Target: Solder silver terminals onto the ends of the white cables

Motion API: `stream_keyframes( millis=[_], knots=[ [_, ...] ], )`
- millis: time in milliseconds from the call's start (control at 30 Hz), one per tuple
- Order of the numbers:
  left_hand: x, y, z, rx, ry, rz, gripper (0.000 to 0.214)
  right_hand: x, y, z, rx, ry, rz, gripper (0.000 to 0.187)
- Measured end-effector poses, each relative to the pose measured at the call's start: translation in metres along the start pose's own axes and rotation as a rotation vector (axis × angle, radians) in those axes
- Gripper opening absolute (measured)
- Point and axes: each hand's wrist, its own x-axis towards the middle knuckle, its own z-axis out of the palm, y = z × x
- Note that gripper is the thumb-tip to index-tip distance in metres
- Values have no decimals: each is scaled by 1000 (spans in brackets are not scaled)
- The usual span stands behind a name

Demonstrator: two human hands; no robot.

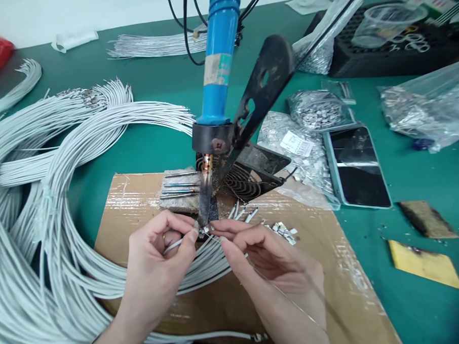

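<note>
A blue-handled soldering iron (218,71) stands tip-down in a black stand (264,89) over a taped cardboard sheet (332,269). My left hand (157,261) pinches the end of a white wire (175,244) and holds it under the iron's tip (205,203). My right hand (264,262) pinches a thin solder wire (280,291) and brings its end to the same spot, where a small metal terminal (205,229) sits. Both hands are closed, thumbs and forefingers nearly touching each other.
Large bundles of white wires (44,210) fill the left. Loose metal terminals (283,230) lie right of my fingers. A phone (356,169), plastic bags of terminals (318,110), a black tray (391,48), a small fan (248,179) and two scorched yellow sponges (423,265) sit on the green table.
</note>
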Motion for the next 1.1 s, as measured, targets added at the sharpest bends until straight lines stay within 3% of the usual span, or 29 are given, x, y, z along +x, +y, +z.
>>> stream_keyframes(
  millis=[333, 733, 1100],
  knots=[
    [0, -1, -1, 8, -2, 5, 15, 5, 6, -8, -67, -97, -134, 20],
    [-1, 7, 6, -5, 73, 30, 13, 4, 8, -4, -49, -20, -145, 19],
    [-2, -1, 1, 35, 16, 36, 13, 1, 6, 1, -45, 38, -120, 19]
  ],
)
